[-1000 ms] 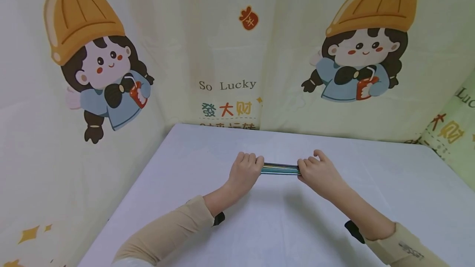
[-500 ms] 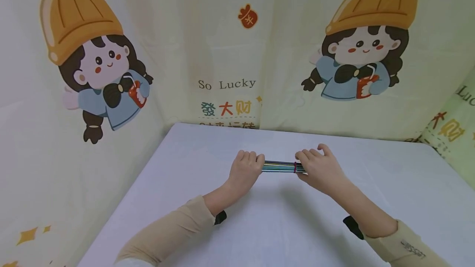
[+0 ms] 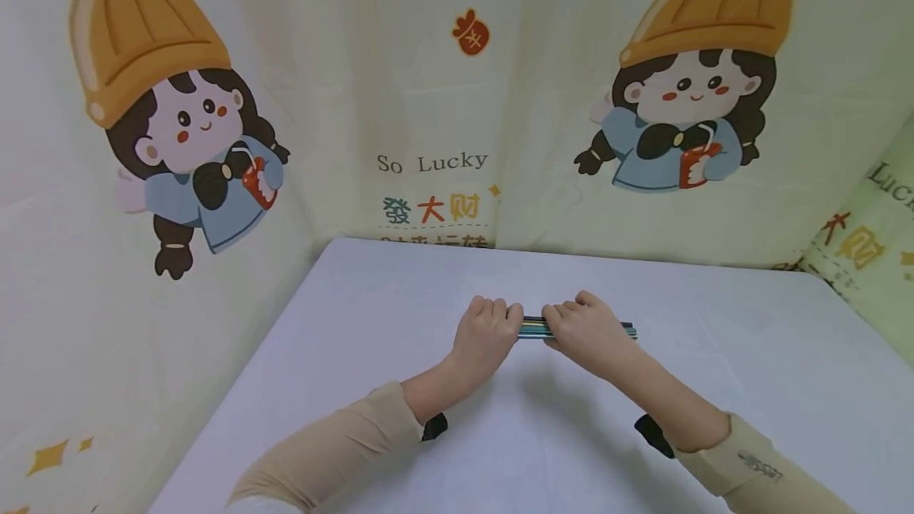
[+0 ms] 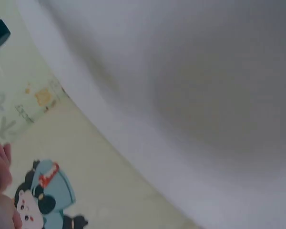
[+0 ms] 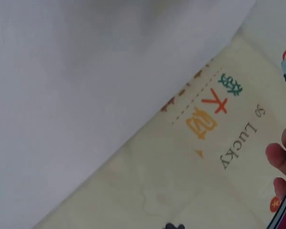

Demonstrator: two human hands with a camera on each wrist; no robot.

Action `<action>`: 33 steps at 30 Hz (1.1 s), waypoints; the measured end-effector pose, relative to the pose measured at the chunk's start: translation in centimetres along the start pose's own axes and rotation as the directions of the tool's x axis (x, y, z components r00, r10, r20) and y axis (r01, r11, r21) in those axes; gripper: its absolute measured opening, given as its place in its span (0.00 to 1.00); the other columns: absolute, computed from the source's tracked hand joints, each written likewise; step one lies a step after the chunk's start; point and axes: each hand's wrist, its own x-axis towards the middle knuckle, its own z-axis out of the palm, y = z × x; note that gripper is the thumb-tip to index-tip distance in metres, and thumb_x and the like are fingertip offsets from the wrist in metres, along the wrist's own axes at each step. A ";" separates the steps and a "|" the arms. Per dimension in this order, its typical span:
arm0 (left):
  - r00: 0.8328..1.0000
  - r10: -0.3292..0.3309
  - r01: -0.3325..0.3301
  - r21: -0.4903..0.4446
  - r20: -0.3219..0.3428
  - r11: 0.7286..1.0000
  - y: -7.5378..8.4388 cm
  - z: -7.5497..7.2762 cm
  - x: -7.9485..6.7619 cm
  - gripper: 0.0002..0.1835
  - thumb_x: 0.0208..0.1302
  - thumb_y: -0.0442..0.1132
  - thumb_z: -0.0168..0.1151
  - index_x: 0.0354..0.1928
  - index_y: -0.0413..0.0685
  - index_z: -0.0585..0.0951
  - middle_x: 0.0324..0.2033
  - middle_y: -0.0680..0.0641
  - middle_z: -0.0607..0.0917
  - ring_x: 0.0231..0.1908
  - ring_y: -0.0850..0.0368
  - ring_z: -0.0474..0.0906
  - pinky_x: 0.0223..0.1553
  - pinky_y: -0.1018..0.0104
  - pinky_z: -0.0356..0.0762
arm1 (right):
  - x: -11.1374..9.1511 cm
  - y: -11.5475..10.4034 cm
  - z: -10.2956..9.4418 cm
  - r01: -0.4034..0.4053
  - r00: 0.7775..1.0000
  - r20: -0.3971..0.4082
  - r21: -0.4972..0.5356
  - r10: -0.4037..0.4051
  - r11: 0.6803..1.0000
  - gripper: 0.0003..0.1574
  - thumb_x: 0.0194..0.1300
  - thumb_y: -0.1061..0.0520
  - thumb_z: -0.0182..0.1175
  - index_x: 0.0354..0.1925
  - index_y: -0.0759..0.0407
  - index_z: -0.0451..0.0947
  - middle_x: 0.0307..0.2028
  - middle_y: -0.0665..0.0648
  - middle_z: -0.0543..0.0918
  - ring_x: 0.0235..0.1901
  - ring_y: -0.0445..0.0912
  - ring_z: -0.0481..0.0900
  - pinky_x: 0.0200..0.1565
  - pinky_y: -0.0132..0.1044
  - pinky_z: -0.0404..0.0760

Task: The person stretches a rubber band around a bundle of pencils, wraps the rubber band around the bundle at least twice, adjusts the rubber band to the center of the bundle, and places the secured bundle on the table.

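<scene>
A bundle of thin, straight sticks (image 3: pixel 535 328), teal, dark and yellowish, is held level above the white table; whether they are pencils cannot be told. My left hand (image 3: pixel 487 335) grips its left part with curled fingers, hiding that end. Close to it on the right, my right hand (image 3: pixel 587 333) curls round the bundle, and the blunt right ends stick out beyond it. In the right wrist view, the bundle (image 5: pixel 282 214) crosses the lower right corner beside several fingertips (image 5: pixel 279 157). Only a sliver of curled fingers (image 4: pixel 1 164) shows at the left edge of the left wrist view.
A white-covered table (image 3: pixel 400 284) lies beneath both hands. Behind it and at the left hangs a pale printed curtain (image 3: pixel 321 62) with cartoon figures and lettering. Dark wrist straps (image 3: pixel 653 435) show below the sleeves.
My right hand first shifts slightly along the bundle, baring a red band, then moves left towards my left hand. The band is now hidden and the right ends show. My left hand drifts slightly right.
</scene>
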 end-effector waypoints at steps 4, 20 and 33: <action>1.000 -0.021 0.020 0.018 0.019 1.000 -0.8 0.1 -0.1 0.13 0.53 0.37 0.63 0.17 0.50 0.69 0.11 0.52 0.70 0.17 0.61 0.69 0.27 0.69 0.63 | -0.3 0.6 -0.4 -0.095 0.995 0.017 0.040 0.094 0.995 0.22 0.42 0.50 0.72 0.29 0.58 0.71 0.21 0.50 0.78 0.21 0.42 0.73 0.37 0.41 0.68; 0.999 -0.042 0.041 0.028 0.034 0.999 -0.2 0.0 -0.4 0.17 0.47 0.39 0.67 0.14 0.51 0.67 0.09 0.53 0.69 0.15 0.62 0.66 0.25 0.69 0.61 | -0.4 0.1 0.1 0.009 0.998 -0.057 0.127 -0.002 0.992 0.22 0.41 0.60 0.72 0.23 0.62 0.64 0.17 0.50 0.65 0.16 0.39 0.61 0.20 0.28 0.65; 0.996 -0.045 0.042 0.043 0.081 0.998 -1.4 -0.2 -0.3 0.15 0.49 0.39 0.67 0.16 0.50 0.69 0.11 0.52 0.72 0.16 0.61 0.67 0.26 0.69 0.62 | -0.1 1.1 -0.7 -0.136 0.990 0.072 0.224 0.123 0.965 0.17 0.43 0.61 0.69 0.31 0.61 0.71 0.22 0.49 0.73 0.20 0.40 0.68 0.28 0.34 0.72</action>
